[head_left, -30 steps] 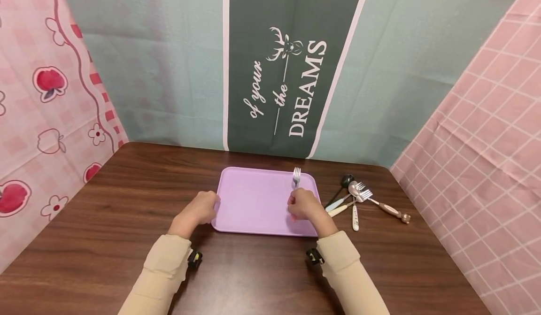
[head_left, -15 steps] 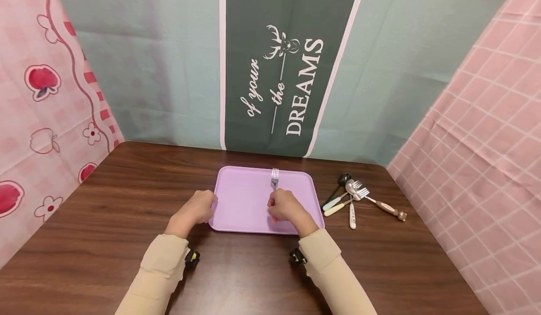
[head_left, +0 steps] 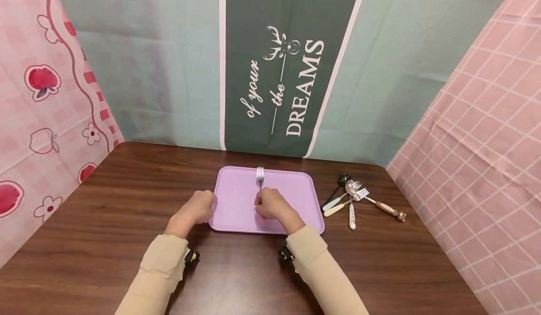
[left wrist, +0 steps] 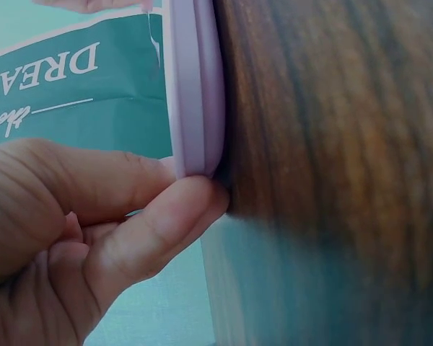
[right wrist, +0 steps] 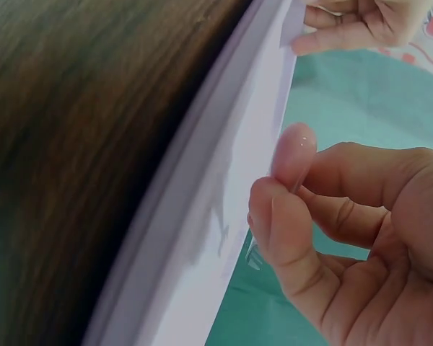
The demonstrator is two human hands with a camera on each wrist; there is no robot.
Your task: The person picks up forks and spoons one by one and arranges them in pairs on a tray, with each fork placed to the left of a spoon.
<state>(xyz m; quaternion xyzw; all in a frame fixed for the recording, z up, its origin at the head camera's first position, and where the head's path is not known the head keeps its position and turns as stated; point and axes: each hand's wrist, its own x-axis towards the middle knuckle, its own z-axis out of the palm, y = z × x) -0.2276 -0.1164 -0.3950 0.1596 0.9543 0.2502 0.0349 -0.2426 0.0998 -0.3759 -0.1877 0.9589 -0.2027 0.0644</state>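
A fork (head_left: 260,176) is pinched in my right hand (head_left: 274,204), tines pointing away, over the middle of the lilac tray (head_left: 236,183). In the right wrist view, a rounded pink end (right wrist: 294,155) shows between thumb and fingertip, and the fork's tines (right wrist: 254,256) peek out beyond the hand. Most of the fork's handle is hidden by the fingers. My left hand (head_left: 200,206) grips the tray's left rim; the left wrist view has thumb and forefinger on either side of that rim (left wrist: 195,94).
Right of the tray, several spoons and forks lie in an overlapping pile: a black ladle-like spoon (head_left: 344,180), a blue handle (head_left: 330,204), a yellow handle (head_left: 334,210), a white patterned handle (head_left: 352,217) and a bear-ended brown handle (head_left: 386,207). Fabric hangs behind the wooden table (head_left: 236,277).
My right hand has moved left with the fork, from the tray's right part to its middle. The left hand stays on the tray's left rim, and the pile lies unchanged.
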